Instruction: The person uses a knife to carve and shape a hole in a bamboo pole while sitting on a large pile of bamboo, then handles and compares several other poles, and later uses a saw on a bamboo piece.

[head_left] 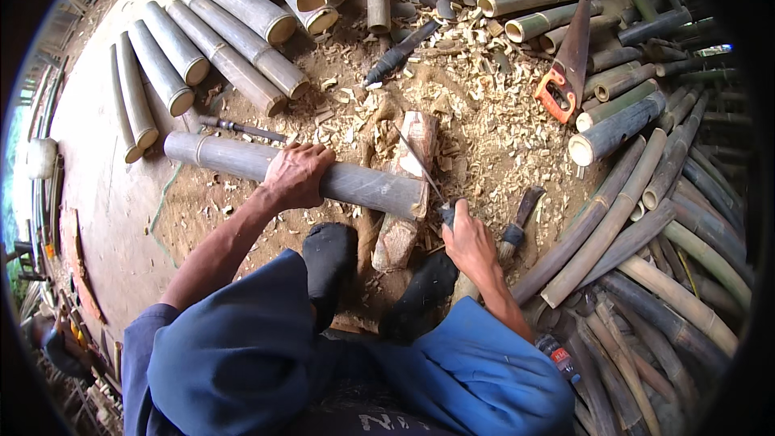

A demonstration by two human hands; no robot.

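Note:
My left hand [300, 175] is closed over the top of a thick grey bamboo section [371, 186], which lies crosswise in front of me. The bamboo's right end rests across a scarred wooden block [395, 244] between my feet; its left end reaches toward the pale board. In my right hand [472, 244], fingers wrapped around a dark handle, is a knife [421, 165] with a long, narrow blade. That blade points up and left, passing just beyond the bamboo's cut end and over the block. Whether it touches the bamboo I cannot tell.
Pale shavings [484, 141] cover the ground. Cut bamboo sections [234, 56] lie at the far left, and more poles [613, 202] crowd the right. An orange-handled saw [567, 64], a dark-wrapped tool [401, 52], a thin tool [242, 127] and a bottle [559, 357] lie around me.

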